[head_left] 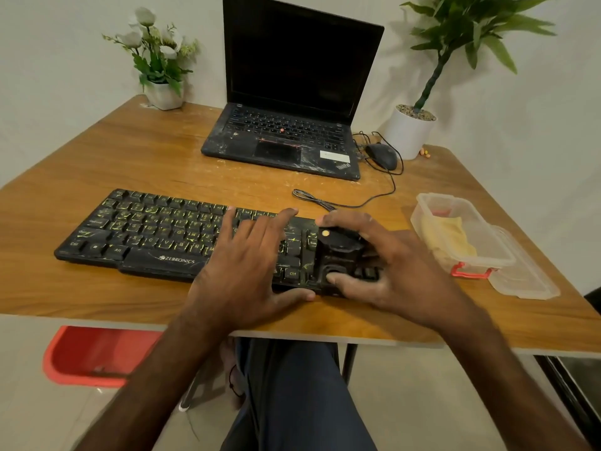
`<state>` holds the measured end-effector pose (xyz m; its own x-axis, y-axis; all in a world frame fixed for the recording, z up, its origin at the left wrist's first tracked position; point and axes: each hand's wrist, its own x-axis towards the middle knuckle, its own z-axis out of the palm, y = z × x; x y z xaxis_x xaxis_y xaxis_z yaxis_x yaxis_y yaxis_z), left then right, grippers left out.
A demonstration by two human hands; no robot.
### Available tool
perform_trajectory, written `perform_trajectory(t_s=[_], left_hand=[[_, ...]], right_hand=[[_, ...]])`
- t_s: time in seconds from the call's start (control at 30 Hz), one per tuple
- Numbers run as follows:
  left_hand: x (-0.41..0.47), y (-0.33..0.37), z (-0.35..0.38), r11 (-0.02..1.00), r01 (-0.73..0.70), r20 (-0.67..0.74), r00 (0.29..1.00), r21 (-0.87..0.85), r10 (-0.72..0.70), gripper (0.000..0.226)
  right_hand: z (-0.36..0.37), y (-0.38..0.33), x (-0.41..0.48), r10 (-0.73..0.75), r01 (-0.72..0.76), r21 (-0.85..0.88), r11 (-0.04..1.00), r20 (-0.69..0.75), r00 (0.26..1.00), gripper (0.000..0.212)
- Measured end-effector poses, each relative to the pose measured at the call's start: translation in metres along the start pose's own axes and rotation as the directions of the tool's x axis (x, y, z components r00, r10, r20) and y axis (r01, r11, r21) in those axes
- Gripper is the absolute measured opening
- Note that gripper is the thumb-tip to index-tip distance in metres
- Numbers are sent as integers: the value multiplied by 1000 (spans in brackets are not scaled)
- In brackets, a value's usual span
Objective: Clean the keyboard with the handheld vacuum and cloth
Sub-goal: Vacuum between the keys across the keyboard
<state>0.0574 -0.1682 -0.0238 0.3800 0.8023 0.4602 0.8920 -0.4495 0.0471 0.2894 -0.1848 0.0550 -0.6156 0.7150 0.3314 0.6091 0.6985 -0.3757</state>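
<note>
Hands meet over the right end of a black Zebronics keyboard [156,237] that lies across the middle of the frame on a wooden table [136,151]. In the head view, the left hand [250,255] lies flat on the keys right of centre, fingers spread wide and holding nothing, thumb along the keyboard's near edge. The right hand [387,262] wraps a small black handheld vacuum [338,252] that stands on the keyboard's right end; fingers curl over its far side and the thumb presses its near lower part. A round yellow spot shows on the vacuum's top.

At right of the frame, near the table's edge, sits a clear plastic container [461,232] with a red clasp, and a yellow cloth [450,236] lies inside it. Its lid [523,278] rests just beside it, lower right.

Upper centre holds an open black laptop [292,92], screen dark. A black wired mouse [382,156] lies right of it. A white flower pot [161,63] stands upper left, a green potted plant [432,76] upper right. A red bin [94,354] sits on the floor, lower left.
</note>
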Motion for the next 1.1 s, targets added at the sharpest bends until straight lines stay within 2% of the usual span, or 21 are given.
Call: perform_trajectory(t_s=[0.07, 0.17, 0.23, 0.33, 0.4, 0.53, 0.63, 0.73, 0.9, 1.03, 1.1], left_hand=[[0, 0, -1, 1000, 2, 3, 1000, -10, -2, 114], [-1, 1, -1, 1000, 8, 8, 1000, -5, -8, 114], [0, 1, -2, 1000, 7, 7, 1000, 1, -7, 114], [1, 1, -1, 1000, 2, 0, 1000, -3, -2, 113], [1, 1, 0, 1000, 11, 8, 1000, -10, -11, 114], [1, 1, -1, 1000, 28, 37, 999, -15, -27, 114], [1, 0, -1, 1000, 15, 35, 999, -8, -15, 115], [1, 0, -1, 1000, 13, 20, 1000, -14, -12, 114], [0, 0, -2, 1000, 19, 27, 999, -12, -19, 115], [0, 1, -4, 999, 9, 17, 1000, -44, -8, 115], [-1, 1, -5, 997, 9, 2, 1000, -82, -9, 116]], right_hand=[[3, -3, -3, -29, 29, -4, 1000, 32, 999, 70], [-17, 2, -1, 48, -46, -18, 999, 127, 991, 70], [-28, 3, 5, 81, -78, -30, 997, 142, 987, 69], [-17, -5, 15, 42, -51, 98, 994, 99, 994, 68], [-7, -5, 16, 28, -45, 136, 990, 125, 992, 67], [-28, 2, 8, 90, -106, 66, 992, 212, 973, 67], [-28, 0, 8, 80, -87, 38, 995, 156, 985, 66], [-5, -3, 11, 24, -34, 164, 986, 68, 997, 68], [-18, 14, 3, 102, -124, 249, 960, 101, 990, 68], [-11, 13, 11, 80, -87, 316, 945, 35, 996, 66], [4, 13, 19, 62, -65, 280, 958, 20, 998, 67]])
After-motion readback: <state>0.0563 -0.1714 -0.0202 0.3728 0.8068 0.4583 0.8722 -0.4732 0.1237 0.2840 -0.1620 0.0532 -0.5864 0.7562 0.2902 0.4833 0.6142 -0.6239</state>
